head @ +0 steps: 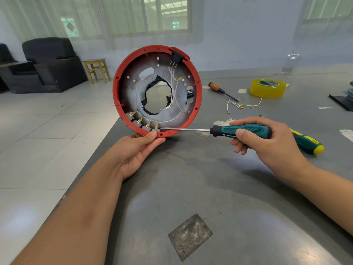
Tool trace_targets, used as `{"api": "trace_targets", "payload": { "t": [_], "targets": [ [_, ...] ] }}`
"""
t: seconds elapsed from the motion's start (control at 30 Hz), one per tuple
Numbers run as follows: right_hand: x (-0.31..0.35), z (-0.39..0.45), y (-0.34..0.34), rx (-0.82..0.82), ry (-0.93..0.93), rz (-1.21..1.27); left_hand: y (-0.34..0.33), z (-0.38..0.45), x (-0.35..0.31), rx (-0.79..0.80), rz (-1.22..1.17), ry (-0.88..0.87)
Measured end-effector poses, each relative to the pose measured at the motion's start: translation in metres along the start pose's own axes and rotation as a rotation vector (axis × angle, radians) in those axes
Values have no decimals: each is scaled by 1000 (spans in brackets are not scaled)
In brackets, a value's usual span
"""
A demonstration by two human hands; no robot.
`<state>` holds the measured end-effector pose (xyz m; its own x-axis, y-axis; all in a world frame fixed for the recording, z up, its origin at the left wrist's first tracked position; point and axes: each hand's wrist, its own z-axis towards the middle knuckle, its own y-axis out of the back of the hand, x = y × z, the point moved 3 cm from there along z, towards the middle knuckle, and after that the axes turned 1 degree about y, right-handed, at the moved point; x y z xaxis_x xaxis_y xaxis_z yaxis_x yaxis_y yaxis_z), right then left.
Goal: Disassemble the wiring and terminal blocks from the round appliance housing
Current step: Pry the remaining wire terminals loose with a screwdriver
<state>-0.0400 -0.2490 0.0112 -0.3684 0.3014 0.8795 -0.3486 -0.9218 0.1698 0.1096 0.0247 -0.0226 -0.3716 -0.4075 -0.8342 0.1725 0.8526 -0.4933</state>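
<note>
While thumb pins housing (pixel 122 73), screwdriver (pixel 242 131) probes terminals (pixel 148 124).

A plain workroom: grey metal workbench (pixel 191 188), screwdrivers (pixel 222 90), tape roll (pixel 267 88), tiled floor (pixel 47 121).

Daylight is coming through a wide window (pixel 152 14) at twelve o'clock, with sheer curtains (pixel 47 18) hanging across it toward eleven. A second window (pixel 328 8) is showing at one o'clock. The pale bluish wall (pixel 238 35) is running beneath both. A dark armchair (pixel 51 64) is sitting at ten o'clock on the light tiled floor (pixel 47 131), and a small yellowish wooden stool (pixel 97 70) is standing just beside it. The grey desk (pixel 219 178) is filling the lower right, its surface reflecting the light.
</note>
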Motion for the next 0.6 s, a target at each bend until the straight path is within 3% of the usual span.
{"api": "trace_targets", "payload": {
  "t": [0.6],
  "targets": [
    [0,1,0,-35,-27,-4,-1,0,1,24,-65,-13]
  ]
}}
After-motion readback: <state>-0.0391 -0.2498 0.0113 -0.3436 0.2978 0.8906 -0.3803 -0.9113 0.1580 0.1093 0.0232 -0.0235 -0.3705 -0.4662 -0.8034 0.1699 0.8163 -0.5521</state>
